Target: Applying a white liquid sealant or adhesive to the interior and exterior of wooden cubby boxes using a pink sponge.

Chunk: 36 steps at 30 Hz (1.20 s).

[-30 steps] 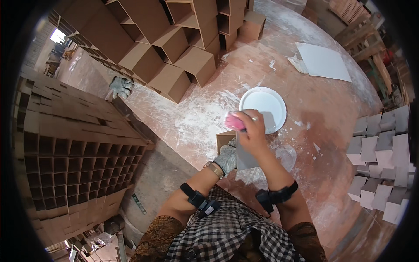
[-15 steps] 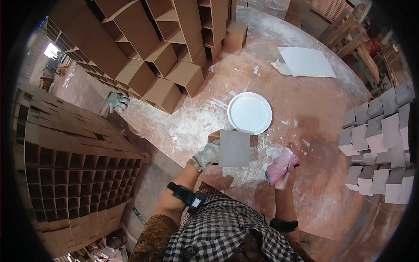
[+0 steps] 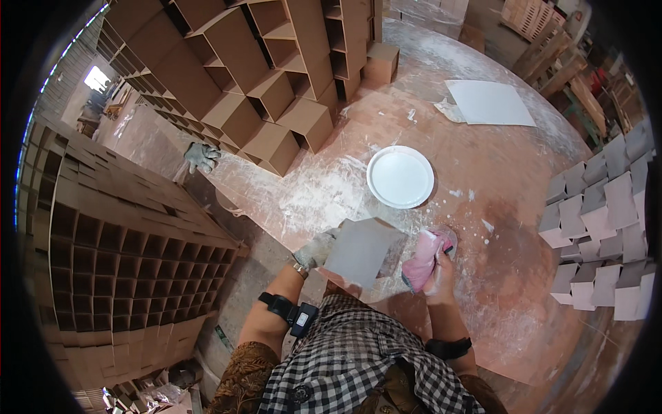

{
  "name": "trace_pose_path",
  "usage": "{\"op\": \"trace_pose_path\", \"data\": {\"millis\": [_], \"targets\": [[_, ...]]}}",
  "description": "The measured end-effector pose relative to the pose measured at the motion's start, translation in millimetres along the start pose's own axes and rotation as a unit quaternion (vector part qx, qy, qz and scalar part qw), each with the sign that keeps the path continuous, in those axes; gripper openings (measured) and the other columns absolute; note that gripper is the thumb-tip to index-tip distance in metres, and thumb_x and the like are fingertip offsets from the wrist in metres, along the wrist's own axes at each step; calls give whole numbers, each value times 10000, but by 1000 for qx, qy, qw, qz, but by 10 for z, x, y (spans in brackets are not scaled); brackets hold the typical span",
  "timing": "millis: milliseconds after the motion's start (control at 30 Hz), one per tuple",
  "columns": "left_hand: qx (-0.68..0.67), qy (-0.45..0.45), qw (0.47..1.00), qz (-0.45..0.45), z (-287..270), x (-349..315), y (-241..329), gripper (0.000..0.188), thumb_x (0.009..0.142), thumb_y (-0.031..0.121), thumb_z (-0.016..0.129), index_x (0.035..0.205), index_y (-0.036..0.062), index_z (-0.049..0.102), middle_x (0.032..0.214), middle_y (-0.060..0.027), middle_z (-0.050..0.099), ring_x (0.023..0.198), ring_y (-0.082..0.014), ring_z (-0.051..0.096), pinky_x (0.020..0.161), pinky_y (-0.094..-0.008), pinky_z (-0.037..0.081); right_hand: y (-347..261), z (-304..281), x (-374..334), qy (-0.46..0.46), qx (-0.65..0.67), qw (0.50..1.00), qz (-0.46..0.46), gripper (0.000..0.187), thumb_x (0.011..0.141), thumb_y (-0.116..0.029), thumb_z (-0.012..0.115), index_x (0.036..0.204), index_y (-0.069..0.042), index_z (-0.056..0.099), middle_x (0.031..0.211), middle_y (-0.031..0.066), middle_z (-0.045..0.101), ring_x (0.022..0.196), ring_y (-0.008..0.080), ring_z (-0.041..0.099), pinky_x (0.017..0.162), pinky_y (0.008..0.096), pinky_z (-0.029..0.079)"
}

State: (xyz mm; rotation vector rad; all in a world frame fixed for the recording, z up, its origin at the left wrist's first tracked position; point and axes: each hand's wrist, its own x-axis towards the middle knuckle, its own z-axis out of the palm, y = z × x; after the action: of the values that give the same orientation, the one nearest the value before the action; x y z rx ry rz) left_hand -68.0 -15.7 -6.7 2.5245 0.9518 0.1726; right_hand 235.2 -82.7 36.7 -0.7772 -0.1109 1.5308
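Observation:
In my gloved left hand [image 3: 316, 250] is a cardboard box [image 3: 364, 254], tilted, with a smooth grey face turned up. The fingers are partly hidden at the box's left side. My right hand [image 3: 441, 277] is closed round a crumpled pink cloth [image 3: 422, 261], just right of the box and apart from it. A round, shallow white dish [image 3: 400, 176] lies on the table beyond both hands; its inside looks white.
Brown open boxes [image 3: 307, 124] are stacked at the far left, and more [image 3: 131, 241] stand at the near left. Grey-faced boxes [image 3: 600, 214] are piled at right. A grey glove [image 3: 201, 157] lies at the table's left edge. A white sheet [image 3: 491, 103] lies on the stained table [image 3: 496, 276].
My left hand has turned and tilted the box, drawing it slightly nearer to me and away from the dish. My right hand has moved left with the pink cloth, closer to the box.

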Motion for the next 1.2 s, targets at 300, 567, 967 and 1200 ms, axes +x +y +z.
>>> {"op": "trace_pose_path", "data": {"millis": [300, 567, 967, 1200], "targets": [[-589, 178, 737, -281, -134, -39, 283, 233, 901, 155, 449, 1029, 22, 591, 969, -78, 621, 809, -148, 596, 714, -264, 507, 79, -305, -11, -9, 22, 997, 72, 334, 872, -245, 554, 1153, -73, 500, 1076, 52, 574, 972, 193, 560, 842, 365, 467], [-717, 137, 584, -356, -463, 54, 443, 290, 800, 175, 662, 1036, 14, 616, 926, -35, 639, 822, -102, 575, 733, -266, 476, 79, -476, -103, 17, 32, 996, 85, 355, 866, -271, 536, 1163, -80, 500, 1039, 74, 592, 904, 238, 586, 789, 404, 489], [-635, -80, 754, -148, -745, -58, 794, 226, 791, 79, 668, 1001, 0, 650, 956, -29, 646, 858, -90, 570, 767, -219, 455, -117, -64, -173, 8, -50, 999, -3, 316, 877, -236, 556, 1114, -32, 514, 1015, 63, 596, 911, 176, 585, 798, 318, 480], [-606, -84, 776, -152, -657, -169, 777, 297, 796, 94, 668, 1073, 4, 614, 979, -19, 637, 866, -80, 566, 772, -221, 461, 133, 361, -292, -12, -71, 997, 28, 289, 883, -225, 549, 1091, -27, 516, 991, 66, 597, 879, 177, 589, 783, 304, 482]]}}
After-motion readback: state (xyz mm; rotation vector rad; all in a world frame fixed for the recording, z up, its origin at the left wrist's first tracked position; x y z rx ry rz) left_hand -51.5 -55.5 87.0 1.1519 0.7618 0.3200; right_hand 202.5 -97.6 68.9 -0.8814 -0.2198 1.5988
